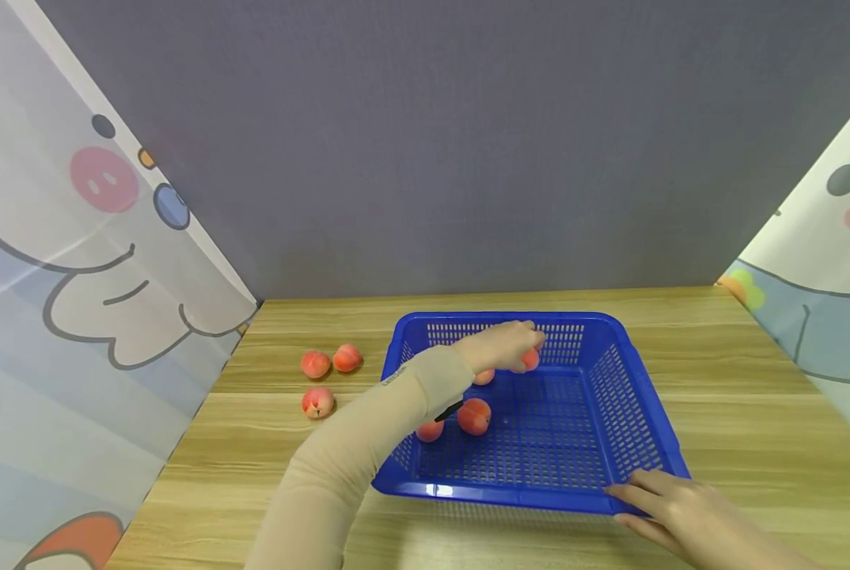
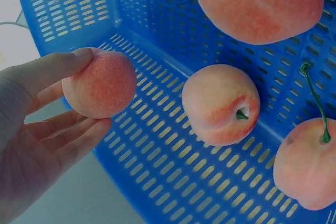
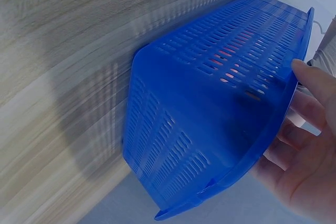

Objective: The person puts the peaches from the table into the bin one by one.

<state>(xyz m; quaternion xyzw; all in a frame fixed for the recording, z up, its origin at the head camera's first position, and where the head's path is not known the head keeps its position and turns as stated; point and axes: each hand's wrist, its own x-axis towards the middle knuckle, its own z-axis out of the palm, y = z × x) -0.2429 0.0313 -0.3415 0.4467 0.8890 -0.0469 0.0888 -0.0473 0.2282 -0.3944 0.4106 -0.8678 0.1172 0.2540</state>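
Observation:
In the head view my left hand (image 1: 506, 344) is over the far part of the blue plastic basket (image 1: 539, 500). It pinches a peach (image 2: 102, 85) between thumb and fingers, as the left wrist view shows. Inside the basket, toward its left side, lie several other peaches, one (image 1: 474, 416) near the middle left and another (image 1: 430, 431) beside it. My sleeve partly covers that side. The right hand (image 1: 670, 507) holds the basket's rim at the near right corner, its thumb (image 3: 310, 74) on the outer side and fingers over the edge.
Left of the basket, three peaches lie on the wooden table (image 1: 738, 396): two side by side (image 1: 347, 358) and one nearer (image 1: 318, 402). A grey partition (image 1: 468, 158) rises behind the table, with cartoon-printed sheets (image 1: 62, 277) at both sides.

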